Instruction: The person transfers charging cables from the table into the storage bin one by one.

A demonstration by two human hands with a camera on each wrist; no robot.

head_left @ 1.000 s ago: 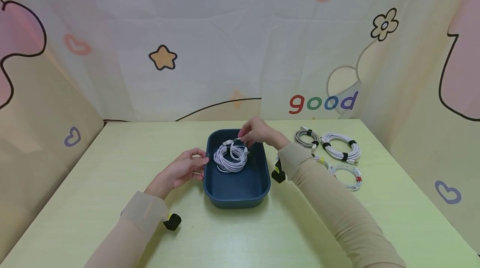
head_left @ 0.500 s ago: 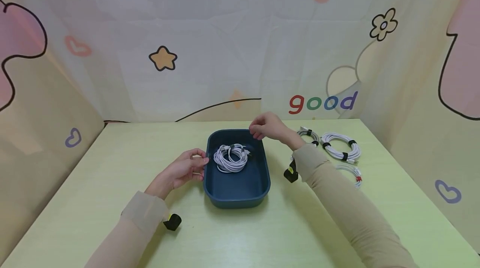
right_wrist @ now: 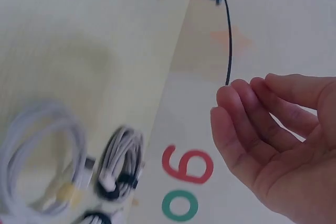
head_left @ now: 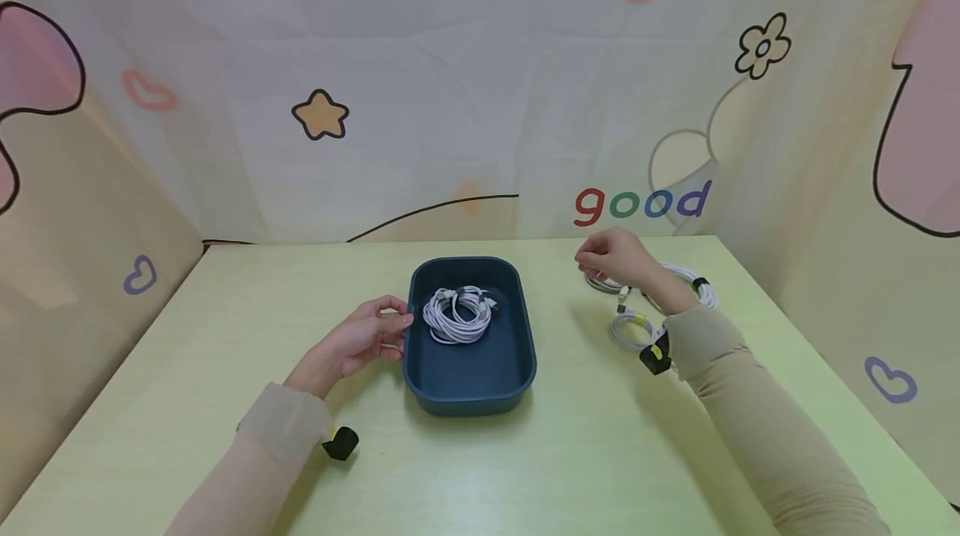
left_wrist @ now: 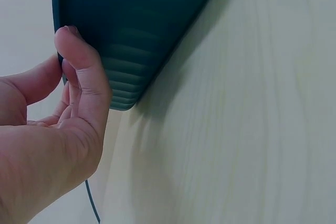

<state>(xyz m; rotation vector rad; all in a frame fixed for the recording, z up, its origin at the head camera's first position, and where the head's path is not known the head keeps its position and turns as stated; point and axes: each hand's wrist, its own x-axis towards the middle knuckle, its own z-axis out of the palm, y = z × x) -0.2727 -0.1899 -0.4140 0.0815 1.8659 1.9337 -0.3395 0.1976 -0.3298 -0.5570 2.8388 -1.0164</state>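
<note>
A dark blue plastic bin (head_left: 471, 404) stands on the table, with coiled white charging cables (head_left: 444, 329) lying inside toward its left back. My left hand (head_left: 366, 336) holds the bin's left rim; the left wrist view has its thumb and fingers at the edge of the ribbed wall. Off the table, to the right of the bin, hovers my right hand (head_left: 618, 257), fingers loosely bent and holding nothing. Beneath it, partly hidden, are a grey coiled cable (right_wrist: 124, 156) and a white coil with a yellow tie (head_left: 617, 334). A bigger white coil (head_left: 708, 296) sits behind the right wrist.
The light wooden table (head_left: 450, 478) meets a printed cloth backdrop (head_left: 420, 119) at its back edge. A black wrist camera (head_left: 341, 443) hangs under the left cuff, another black camera (head_left: 656, 355) under the right.
My right hand has let go of the cable end in the bin, lifted out over the back right rim and moved right above the other coils. The left hand stays at the rim.
</note>
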